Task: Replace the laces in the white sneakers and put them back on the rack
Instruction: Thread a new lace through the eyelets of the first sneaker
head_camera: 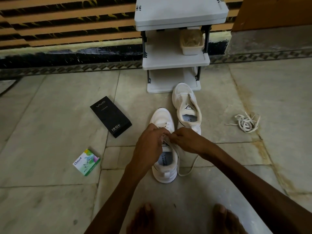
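Two white sneakers stand on the stone floor in front of a grey shoe rack [175, 62]. The near sneaker [166, 174] has a white lace [190, 168] partly threaded, with one end looping out on the floor at its right. My left hand [148, 142] and my right hand [187, 141] meet over its tongue, and both pinch the lace there. The far sneaker [187, 105] has no lace and stands open just before the rack's bottom shelf. A loose bundle of white lace [246, 122] lies on the floor to the right.
A black phone box [110, 116] lies on the floor left of the sneakers, and a small green and white box [87, 162] lies nearer to me. A plastic container [191, 42] sits on the rack's middle shelf. My bare feet [182, 218] show at the bottom.
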A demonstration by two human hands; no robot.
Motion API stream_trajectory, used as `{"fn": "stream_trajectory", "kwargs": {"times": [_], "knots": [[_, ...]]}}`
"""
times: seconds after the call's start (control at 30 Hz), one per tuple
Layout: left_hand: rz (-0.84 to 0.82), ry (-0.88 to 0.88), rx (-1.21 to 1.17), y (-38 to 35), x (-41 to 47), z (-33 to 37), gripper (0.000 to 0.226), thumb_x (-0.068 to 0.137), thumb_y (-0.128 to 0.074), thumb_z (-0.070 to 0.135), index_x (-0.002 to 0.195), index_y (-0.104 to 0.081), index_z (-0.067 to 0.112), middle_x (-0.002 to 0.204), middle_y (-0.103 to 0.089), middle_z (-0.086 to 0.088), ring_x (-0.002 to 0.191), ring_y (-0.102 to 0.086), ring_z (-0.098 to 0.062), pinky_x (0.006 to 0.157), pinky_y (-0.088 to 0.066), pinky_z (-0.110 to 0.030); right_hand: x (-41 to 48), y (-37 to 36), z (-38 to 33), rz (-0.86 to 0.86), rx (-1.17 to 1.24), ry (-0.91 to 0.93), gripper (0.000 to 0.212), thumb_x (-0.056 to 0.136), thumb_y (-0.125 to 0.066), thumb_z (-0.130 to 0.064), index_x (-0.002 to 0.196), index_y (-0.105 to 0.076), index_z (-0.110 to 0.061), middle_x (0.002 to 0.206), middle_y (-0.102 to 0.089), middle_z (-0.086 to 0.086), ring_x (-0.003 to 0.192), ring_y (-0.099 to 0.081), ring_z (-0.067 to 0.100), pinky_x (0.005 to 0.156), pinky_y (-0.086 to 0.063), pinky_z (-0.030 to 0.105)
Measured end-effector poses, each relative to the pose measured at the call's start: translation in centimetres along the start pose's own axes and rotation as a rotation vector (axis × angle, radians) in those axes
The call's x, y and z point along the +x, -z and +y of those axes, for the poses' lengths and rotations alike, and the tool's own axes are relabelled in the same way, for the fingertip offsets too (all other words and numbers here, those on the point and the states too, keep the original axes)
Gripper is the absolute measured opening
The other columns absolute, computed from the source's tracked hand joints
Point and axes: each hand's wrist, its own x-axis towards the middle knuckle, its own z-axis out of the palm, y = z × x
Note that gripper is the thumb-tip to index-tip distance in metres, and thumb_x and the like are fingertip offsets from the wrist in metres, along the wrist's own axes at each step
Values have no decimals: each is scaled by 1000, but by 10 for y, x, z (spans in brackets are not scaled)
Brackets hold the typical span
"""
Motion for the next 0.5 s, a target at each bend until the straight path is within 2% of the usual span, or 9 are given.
{"fn": "stream_trajectory", "kwargs": {"times": [0.07, 0.13, 0.23, 0.33, 0.43, 0.5], "knots": [[-75, -12, -74, -1, 3, 0, 26, 96, -57, 16, 121, -65, 13, 129, -51, -5, 119, -53, -21, 106, -42, -34, -8, 12, -10, 42, 131, -40, 42, 99, -51, -35, 70, -63, -7, 56, -49, 0, 46, -42, 5, 48, -34, 15], [-112, -31, -148, 2, 4, 0, 16, 94, -59, 17, 105, -70, 12, 116, -57, -4, 103, -60, -19, 94, -48, -29, -22, 31, -25, 91, 240, -30, 43, 97, -52, -42, 68, -67, -14, 51, -50, -7, 49, -43, 6, 51, -36, 19], [-31, 24, -363, 18, 6, 11, 11, 94, -59, 17, 88, -68, 16, 95, -67, -1, 86, -64, -14, 75, -48, -18, -47, 60, -44, 96, 337, 73, 39, 93, -58, -42, 64, -70, -18, 54, -48, -4, 55, -39, 12, 54, -34, 22], [64, 36, -560, 46, 9, 24, 10, 94, -59, 23, 90, -68, 24, 91, -69, 5, 84, -66, -8, 74, -55, -23, -58, 70, -39, 57, 172, 138, 28, 88, -64, -41, 72, -75, -21, 59, -52, 2, 58, -42, 16, 56, -36, 25], [127, -19, -619, 70, 13, 34, 12, 94, -60, 21, 88, -69, 26, 85, -70, 6, 74, -63, 2, 66, -51, -13, -54, 61, -23, -44, -80, 130, 24, 87, -67, -36, 78, -75, -16, 65, -67, -2, 57, -58, 6, 57, -48, 20], [137, -62, -587, 76, 15, 39, 9, 92, -62, 18, 88, -70, 22, 81, -70, 5, 69, -61, 4, 62, -48, -10, -47, 50, -12, -140, -195, 115, 19, 90, -65, -27, 84, -74, -10, 73, -72, 1, 63, -67, 10, 63, -55, 22]]}}
